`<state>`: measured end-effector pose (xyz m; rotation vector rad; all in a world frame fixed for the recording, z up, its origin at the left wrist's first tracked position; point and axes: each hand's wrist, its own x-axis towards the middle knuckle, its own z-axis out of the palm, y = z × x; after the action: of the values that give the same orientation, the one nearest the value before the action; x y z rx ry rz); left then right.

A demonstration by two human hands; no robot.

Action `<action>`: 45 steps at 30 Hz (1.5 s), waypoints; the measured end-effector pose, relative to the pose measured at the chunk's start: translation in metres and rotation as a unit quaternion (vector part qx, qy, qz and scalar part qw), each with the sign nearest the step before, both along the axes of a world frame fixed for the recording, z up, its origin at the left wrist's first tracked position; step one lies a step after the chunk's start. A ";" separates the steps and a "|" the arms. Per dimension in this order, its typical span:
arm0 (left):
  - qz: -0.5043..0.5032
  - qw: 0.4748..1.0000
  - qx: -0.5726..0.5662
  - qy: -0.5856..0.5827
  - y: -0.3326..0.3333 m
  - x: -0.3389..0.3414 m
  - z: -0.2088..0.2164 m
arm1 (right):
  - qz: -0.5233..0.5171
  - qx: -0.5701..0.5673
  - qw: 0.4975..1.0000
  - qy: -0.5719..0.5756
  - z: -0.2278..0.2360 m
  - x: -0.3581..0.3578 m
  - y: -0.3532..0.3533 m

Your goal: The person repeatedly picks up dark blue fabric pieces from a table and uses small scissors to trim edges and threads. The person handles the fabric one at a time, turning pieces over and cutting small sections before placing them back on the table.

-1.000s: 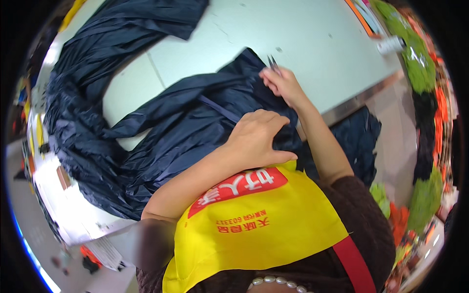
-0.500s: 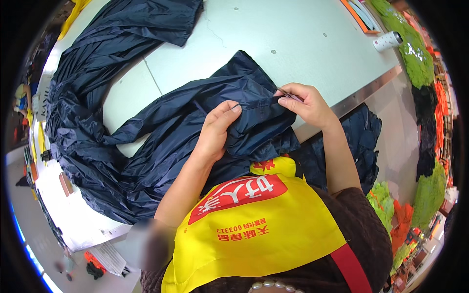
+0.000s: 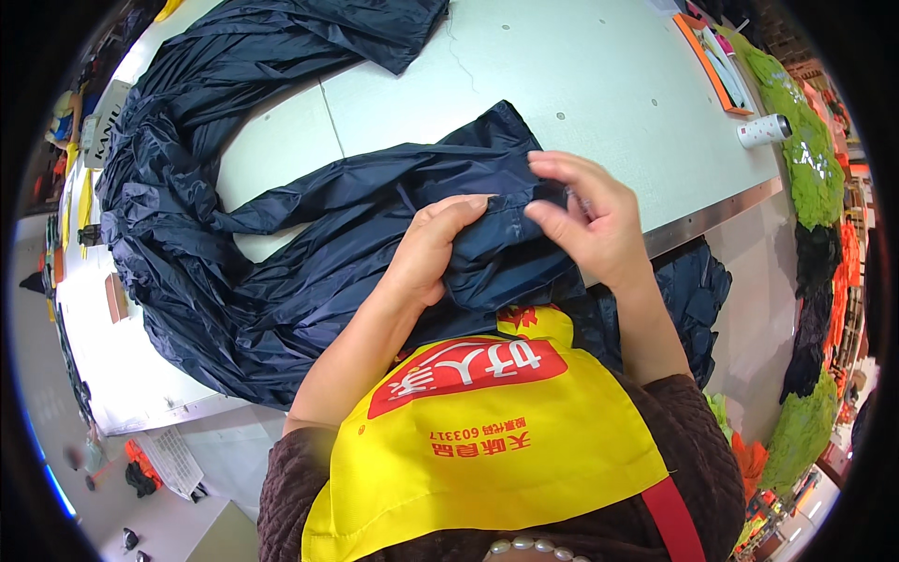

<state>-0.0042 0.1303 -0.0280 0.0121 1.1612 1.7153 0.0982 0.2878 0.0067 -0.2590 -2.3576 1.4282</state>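
Note:
A long piece of dark navy fabric lies crumpled across the pale work table and hangs over its near edge. My left hand pinches a fold of the fabric near the table's front edge. My right hand grips the same fold just to the right, thumb and fingers closed on the cloth, with a small thin object between the fingers that I cannot make out. The two hands are close together, almost touching. A yellow apron with a red patch covers my chest below them.
A small white cylinder lies near the table's right edge. An orange-rimmed tray sits at the far right corner. More navy cloth hangs below the table on the right. Green and orange material lines the floor at right.
My hands have drawn closer together and nearer to me, gathering a fold of the navy fabric. The right hand moved down from the fabric's far edge; the left hand moved up to pinch the fold.

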 end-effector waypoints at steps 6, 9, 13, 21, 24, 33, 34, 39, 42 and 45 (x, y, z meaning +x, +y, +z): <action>0.002 1.000 0.009 0.013 -0.002 0.003 -0.004 | 0.027 -0.069 0.997 0.038 -0.027 -0.011 -0.012; 0.003 1.000 -0.013 0.005 0.000 0.007 0.005 | 0.019 -0.114 0.992 0.048 -0.036 -0.012 -0.010; 0.043 0.996 -0.026 -0.067 0.001 0.007 -0.003 | -0.068 -0.162 0.977 0.117 -0.036 -0.014 -0.005; 0.064 0.990 -0.032 -0.124 0.001 0.007 0.002 | 0.070 -0.142 0.980 0.119 -0.002 0.015 0.014; 0.061 0.990 -0.006 -0.130 -0.001 0.007 -0.004 | 0.307 -0.172 0.933 0.079 0.011 0.029 0.029; 0.063 0.987 -0.026 -0.146 0.002 0.009 0.004 | 0.032 0.248 0.967 -0.052 -0.010 0.019 0.031; 0.061 0.987 -0.027 -0.144 0.002 0.009 0.004 | 0.038 0.272 0.960 -0.060 -0.013 0.018 0.032; 0.049 0.987 -0.026 -0.152 0.001 0.008 0.001 | 0.098 0.332 0.938 -0.036 -0.019 0.012 0.037; 0.049 0.987 -0.027 -0.154 0.002 0.008 0.001 | 0.122 0.333 0.934 -0.043 -0.017 0.010 0.037; 0.055 0.987 -0.036 -0.148 0.003 0.009 0.000 | 0.134 0.322 0.936 -0.042 -0.015 0.009 0.038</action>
<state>0.0044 0.1334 -0.0283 -0.3460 1.0154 1.7013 0.1074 0.3253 -0.0079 0.1910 -2.8585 0.6688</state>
